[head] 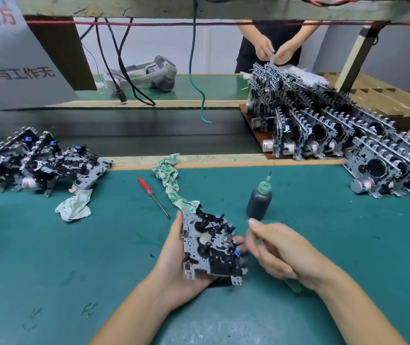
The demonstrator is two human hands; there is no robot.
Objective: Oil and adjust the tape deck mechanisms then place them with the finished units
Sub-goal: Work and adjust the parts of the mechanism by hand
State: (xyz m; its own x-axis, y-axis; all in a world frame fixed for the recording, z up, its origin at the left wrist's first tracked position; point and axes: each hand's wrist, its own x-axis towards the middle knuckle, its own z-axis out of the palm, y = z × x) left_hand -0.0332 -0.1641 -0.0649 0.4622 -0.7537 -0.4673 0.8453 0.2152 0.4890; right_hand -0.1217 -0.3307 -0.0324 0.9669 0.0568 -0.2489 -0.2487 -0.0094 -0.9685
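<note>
My left hand [171, 260] grips a tape deck mechanism [211, 247] from below and the left side, holding it tilted above the green mat, black parts facing up. My right hand [283, 252], blurred, hovers just right of the mechanism with its fingers curled round a thin green-handled tool [294, 286]; the tool's tip is hidden near the mechanism's right edge. A dark oil bottle [258, 201] with a green needle cap stands upright just behind my right hand.
A red screwdriver [149, 191] and two rags [171, 185] [74, 205] lie on the mat [74, 257]. Several mechanisms [44, 163] are heaped at the left. Rows of mechanisms [323, 120] stand on the right. Another person's hands [271, 51] work at the back.
</note>
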